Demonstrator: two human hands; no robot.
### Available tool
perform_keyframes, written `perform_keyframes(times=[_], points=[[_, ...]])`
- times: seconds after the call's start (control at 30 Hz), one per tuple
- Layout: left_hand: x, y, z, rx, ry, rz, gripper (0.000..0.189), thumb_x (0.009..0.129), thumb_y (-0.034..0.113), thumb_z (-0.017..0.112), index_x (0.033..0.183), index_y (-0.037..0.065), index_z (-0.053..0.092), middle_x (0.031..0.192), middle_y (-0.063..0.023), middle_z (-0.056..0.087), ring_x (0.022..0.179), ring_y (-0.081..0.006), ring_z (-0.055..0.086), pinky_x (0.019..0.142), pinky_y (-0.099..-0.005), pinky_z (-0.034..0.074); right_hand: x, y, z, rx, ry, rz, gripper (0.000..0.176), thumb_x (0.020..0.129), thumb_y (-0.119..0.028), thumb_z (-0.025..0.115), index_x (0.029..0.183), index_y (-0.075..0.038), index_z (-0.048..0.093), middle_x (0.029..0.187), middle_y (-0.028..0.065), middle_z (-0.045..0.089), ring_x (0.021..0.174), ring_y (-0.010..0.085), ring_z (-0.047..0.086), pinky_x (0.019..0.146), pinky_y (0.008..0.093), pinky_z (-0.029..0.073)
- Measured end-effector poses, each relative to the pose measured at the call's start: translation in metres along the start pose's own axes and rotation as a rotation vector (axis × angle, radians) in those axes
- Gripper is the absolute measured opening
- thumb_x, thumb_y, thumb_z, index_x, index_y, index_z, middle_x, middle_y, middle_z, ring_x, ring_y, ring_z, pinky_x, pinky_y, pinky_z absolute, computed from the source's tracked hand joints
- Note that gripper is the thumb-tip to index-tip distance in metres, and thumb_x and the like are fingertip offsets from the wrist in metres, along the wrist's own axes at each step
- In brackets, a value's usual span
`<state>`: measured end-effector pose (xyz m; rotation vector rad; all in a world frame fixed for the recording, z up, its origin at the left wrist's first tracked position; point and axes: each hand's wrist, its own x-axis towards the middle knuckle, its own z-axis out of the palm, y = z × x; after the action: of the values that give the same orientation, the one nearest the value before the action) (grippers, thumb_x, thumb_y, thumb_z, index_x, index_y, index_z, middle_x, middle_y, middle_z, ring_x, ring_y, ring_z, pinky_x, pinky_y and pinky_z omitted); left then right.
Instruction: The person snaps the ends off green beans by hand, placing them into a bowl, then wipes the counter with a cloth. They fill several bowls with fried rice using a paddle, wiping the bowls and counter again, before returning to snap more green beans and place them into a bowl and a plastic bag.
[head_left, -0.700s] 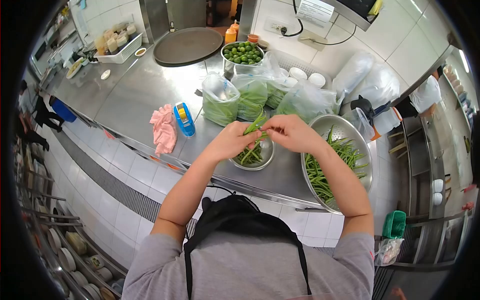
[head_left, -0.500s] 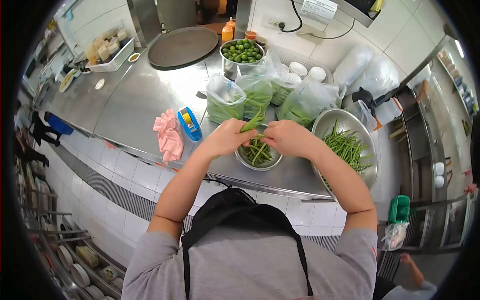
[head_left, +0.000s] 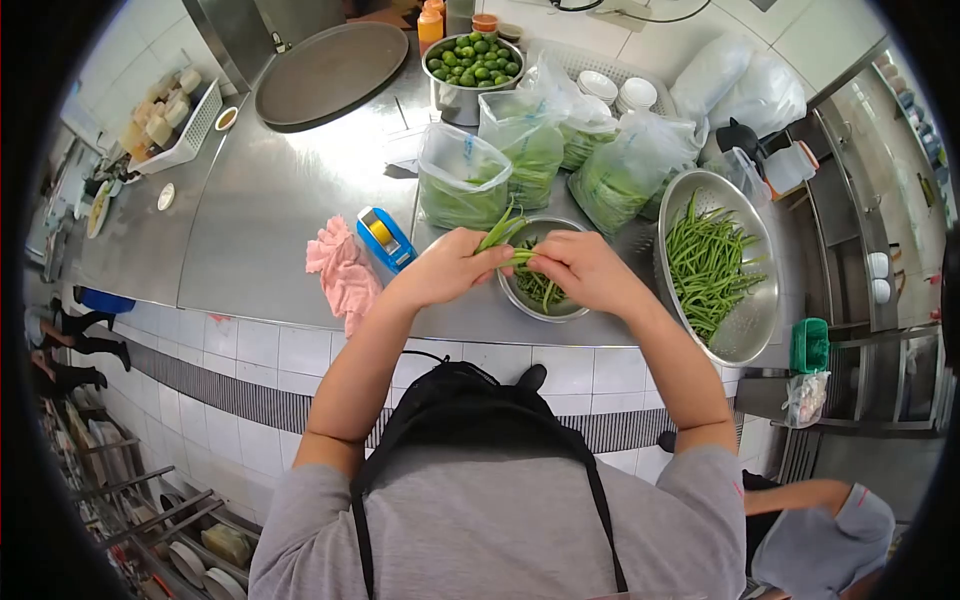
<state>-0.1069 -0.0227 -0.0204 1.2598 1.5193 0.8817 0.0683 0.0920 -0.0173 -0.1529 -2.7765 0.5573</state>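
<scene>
A small bunch of green beans (head_left: 503,230) is wrapped in the closed fingers of my left hand (head_left: 455,268). My right hand (head_left: 588,270) pinches the ends of the beans between thumb and fingers, close to my left fingertips. Both hands are above the left rim of a small steel bowl (head_left: 545,312), which holds short green pieces of bean (head_left: 540,285). To the right, a large steel colander (head_left: 758,310) leans tilted, with a heap of long green beans (head_left: 705,265) in it. My right forearm passes close to its left side.
Plastic bags of greens (head_left: 462,185) stand behind the bowl, beside a pot of limes (head_left: 458,100). A pink cloth (head_left: 345,275) and a blue tape dispenser (head_left: 386,238) lie left of my hands. A co-worker (head_left: 825,530) is behind me at lower right.
The whole view has shifted, so the counter sits higher and the colander further right. My hands stay together on the beans. The co-worker at lower right shows more than before.
</scene>
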Motion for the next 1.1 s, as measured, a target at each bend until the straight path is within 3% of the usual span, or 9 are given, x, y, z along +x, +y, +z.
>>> perform_keyframes(times=[0.1, 0.4, 0.47, 0.53, 0.6, 0.7, 0.8, 1.03, 1.1], points=[[-0.005, -0.004, 0.004, -0.393, -0.085, -0.087, 0.030, 0.089, 0.028, 0.049, 0.076, 0.002, 0.056, 0.051, 0.0055, 0.036, 0.041, -0.0028, 0.028, 0.038, -0.0193, 0.022, -0.010, -0.013, 0.012, 0.789, 0.224, 0.394, 0.011, 0.083, -0.007, 0.052, 0.079, -0.001, 0.060, 0.069, 0.0041, 0.053, 0.057, 0.0102, 0.050, 0.049, 0.0238, 0.040], [-0.001, -0.024, 0.015, -0.591, -0.178, -0.266, 0.029, 0.090, 0.029, 0.046, 0.080, 0.003, 0.053, 0.052, 0.0073, 0.031, 0.040, -0.0011, 0.022, 0.036, -0.0184, 0.015, -0.038, 0.021, 0.038, 0.801, 1.002, 0.704, 0.013, 0.085, -0.008, 0.051, 0.085, 0.002, 0.058, 0.070, 0.0029, 0.055, 0.058, 0.0063, 0.048, 0.052, 0.0204, 0.039], [-0.003, -0.038, 0.015, -0.713, -0.205, -0.330, 0.029, 0.090, 0.029, 0.046, 0.080, 0.003, 0.053, 0.052, 0.0073, 0.031, 0.040, -0.0010, 0.022, 0.036, -0.0184, 0.014, -0.045, 0.025, 0.049, 0.339, 0.769, 0.567, 0.018, 0.081, -0.008, 0.057, 0.097, 0.002, 0.057, 0.080, 0.0066, 0.060, 0.067, 0.0136, 0.055, 0.061, 0.0244, 0.045], [-0.005, -0.040, 0.012, -0.715, -0.233, -0.345, 0.029, 0.090, 0.029, 0.047, 0.080, 0.003, 0.053, 0.052, 0.0075, 0.031, 0.040, -0.0010, 0.022, 0.036, -0.0185, 0.015, -0.049, 0.010, 0.054, -0.227, 0.139, 0.575, 0.028, 0.075, -0.004, 0.060, 0.103, -0.001, 0.057, 0.090, 0.0092, 0.060, 0.080, 0.0219, 0.057, 0.071, 0.0288, 0.047], [-0.003, -0.038, 0.011, -0.724, -0.252, -0.351, 0.029, 0.090, 0.029, 0.048, 0.080, 0.002, 0.053, 0.052, 0.0076, 0.031, 0.040, -0.0010, 0.022, 0.036, -0.0186, 0.015, -0.041, 0.010, 0.037, -0.107, 0.151, 0.584, 0.036, 0.073, -0.004, 0.061, 0.109, -0.005, 0.056, 0.100, 0.0099, 0.057, 0.086, 0.0262, 0.056, 0.075, 0.0321, 0.046], [-0.005, -0.036, 0.011, -0.658, -0.296, -0.390, 0.029, 0.089, 0.029, 0.049, 0.079, 0.002, 0.054, 0.051, 0.0077, 0.031, 0.040, -0.0012, 0.021, 0.036, -0.0189, 0.015, -0.016, -0.006, 0.007, -0.103, 0.217, -0.005, 0.038, 0.073, -0.011, 0.063, 0.110, -0.007, 0.054, 0.101, 0.0065, 0.056, 0.085, 0.0228, 0.056, 0.076, 0.0343, 0.044], [-0.005, -0.031, 0.012, -0.597, -0.380, -0.375, 0.029, 0.088, 0.029, 0.050, 0.079, 0.002, 0.054, 0.051, 0.0079, 0.030, 0.040, -0.0014, 0.022, 0.036, -0.0191, 0.015, 0.000, -0.022, 0.005, -0.256, 0.080, -0.119, 0.027, 0.073, -0.012, 0.063, 0.098, -0.006, 0.058, 0.093, 0.0062, 0.057, 0.080, 0.0216, 0.055, 0.071, 0.0333, 0.043], [-0.011, -0.034, 0.006, -0.609, -0.475, -0.325, 0.030, 0.088, 0.029, 0.051, 0.077, 0.001, 0.054, 0.050, 0.0079, 0.030, 0.039, -0.0011, 0.023, 0.035, -0.0186, 0.015, -0.007, -0.013, 0.025, -0.144, -0.068, -0.063, 0.014, 0.075, -0.010, 0.057, 0.089, -0.005, 0.058, 0.084, 0.0058, 0.054, 0.072, 0.0208, 0.053, 0.066, 0.0289, 0.041], [-0.013, -0.031, 0.004, -0.702, -0.510, -0.310, 0.031, 0.088, 0.029, 0.051, 0.076, 0.001, 0.054, 0.050, 0.0079, 0.030, 0.039, -0.0011, 0.023, 0.034, -0.0184, 0.015, -0.010, -0.018, 0.038, 0.464, 0.180, 0.086, 0.008, 0.078, -0.005, 0.055, 0.085, -0.002, 0.058, 0.080, 0.0067, 0.054, 0.066, 0.0169, 0.051, 0.062, 0.0245, 0.040]])
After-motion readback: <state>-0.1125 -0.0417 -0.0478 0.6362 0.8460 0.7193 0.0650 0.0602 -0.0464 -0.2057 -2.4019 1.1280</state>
